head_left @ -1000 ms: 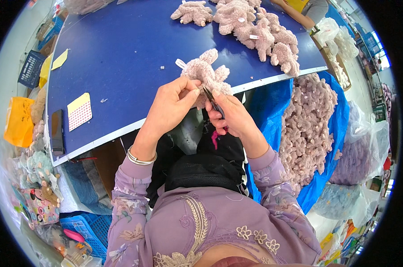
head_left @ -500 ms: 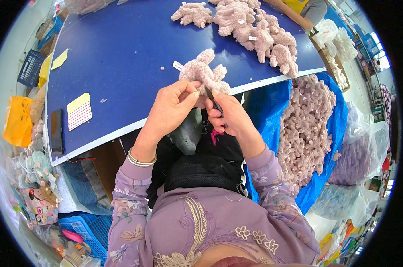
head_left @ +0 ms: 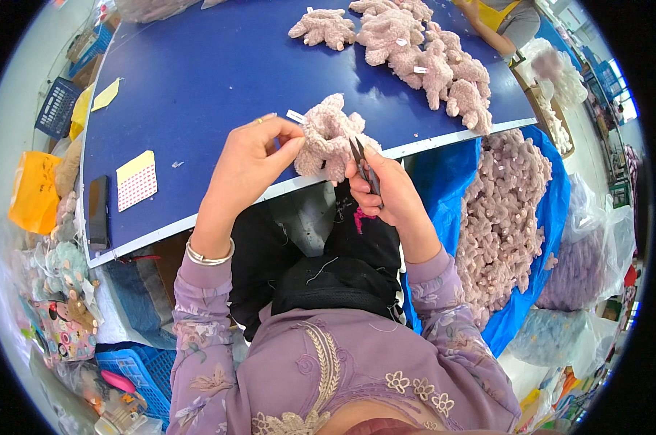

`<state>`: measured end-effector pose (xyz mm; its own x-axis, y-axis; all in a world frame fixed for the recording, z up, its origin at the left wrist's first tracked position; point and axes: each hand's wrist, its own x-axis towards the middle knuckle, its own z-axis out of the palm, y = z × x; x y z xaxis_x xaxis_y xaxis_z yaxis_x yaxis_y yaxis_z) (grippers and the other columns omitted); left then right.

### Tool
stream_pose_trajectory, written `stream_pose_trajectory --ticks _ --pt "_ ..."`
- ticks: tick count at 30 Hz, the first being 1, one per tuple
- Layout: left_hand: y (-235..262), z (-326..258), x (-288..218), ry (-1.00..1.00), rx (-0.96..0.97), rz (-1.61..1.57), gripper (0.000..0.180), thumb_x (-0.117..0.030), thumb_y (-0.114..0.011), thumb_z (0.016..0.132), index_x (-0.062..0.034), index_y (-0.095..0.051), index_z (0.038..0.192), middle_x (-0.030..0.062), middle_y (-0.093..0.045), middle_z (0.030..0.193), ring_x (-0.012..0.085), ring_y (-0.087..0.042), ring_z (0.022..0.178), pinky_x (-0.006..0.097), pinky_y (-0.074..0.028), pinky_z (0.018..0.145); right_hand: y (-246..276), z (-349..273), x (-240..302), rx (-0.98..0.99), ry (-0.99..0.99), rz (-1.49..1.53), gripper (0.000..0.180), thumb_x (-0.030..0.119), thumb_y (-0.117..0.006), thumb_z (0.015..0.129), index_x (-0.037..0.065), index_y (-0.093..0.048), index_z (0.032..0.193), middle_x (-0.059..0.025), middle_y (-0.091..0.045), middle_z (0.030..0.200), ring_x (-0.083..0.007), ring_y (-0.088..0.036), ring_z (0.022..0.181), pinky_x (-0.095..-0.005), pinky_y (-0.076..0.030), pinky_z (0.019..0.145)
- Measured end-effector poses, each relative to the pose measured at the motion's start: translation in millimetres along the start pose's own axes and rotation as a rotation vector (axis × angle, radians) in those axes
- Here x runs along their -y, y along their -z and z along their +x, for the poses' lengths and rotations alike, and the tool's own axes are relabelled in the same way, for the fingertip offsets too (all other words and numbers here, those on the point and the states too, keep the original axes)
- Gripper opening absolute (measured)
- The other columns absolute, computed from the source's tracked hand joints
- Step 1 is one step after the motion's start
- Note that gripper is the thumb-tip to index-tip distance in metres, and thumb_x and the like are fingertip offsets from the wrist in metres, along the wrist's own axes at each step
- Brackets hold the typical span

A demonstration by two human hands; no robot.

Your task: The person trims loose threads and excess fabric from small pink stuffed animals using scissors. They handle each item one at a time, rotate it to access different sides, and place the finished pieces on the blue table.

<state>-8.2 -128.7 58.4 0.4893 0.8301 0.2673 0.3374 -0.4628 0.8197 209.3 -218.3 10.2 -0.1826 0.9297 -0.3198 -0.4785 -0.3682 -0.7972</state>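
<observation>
Broadly, a smooth blue table with a pale edge strip spans a cluttered workroom; beside it gapes a blue sack crammed with nubbly pink ones like the curly-piled toy at the table's near edge. Its white tag is too small to read. Just left, the left hand pinches thumb to forefinger; whether they hold anything, I can't tell. Apart from it, the right hand grips dark, pointed snips by the toy's right side. A card bears red marks.
</observation>
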Motion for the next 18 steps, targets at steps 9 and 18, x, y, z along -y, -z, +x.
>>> stream_pose_trajectory --ticks 9,18 --pt "-27.0 19.6 26.2 -0.064 0.030 0.221 0.009 -0.009 -0.066 0.085 0.0002 -0.065 0.086 0.0051 -0.059 0.083 0.0134 -0.054 0.069 0.026 -0.043 0.062 -4.1 4.0 -1.8 -0.019 0.022 -0.038 0.041 0.040 -0.038 0.103 0.004 -0.056 0.093 0.0022 -0.041 0.065 -0.0047 -0.031 0.045 -0.0207 -0.026 0.037" --pt "-20.3 12.9 14.7 0.016 0.001 -0.218 0.009 -0.009 -0.057 0.094 0.0000 -0.060 0.092 0.0044 -0.067 0.097 0.0080 -0.057 0.076 0.023 -0.045 0.065 -18.8 14.2 6.6 -0.014 0.068 -0.065 0.040 0.041 -0.044 0.101 0.006 -0.057 0.088 0.0037 -0.043 0.065 -0.0045 -0.033 0.045 -0.0216 -0.027 0.039"
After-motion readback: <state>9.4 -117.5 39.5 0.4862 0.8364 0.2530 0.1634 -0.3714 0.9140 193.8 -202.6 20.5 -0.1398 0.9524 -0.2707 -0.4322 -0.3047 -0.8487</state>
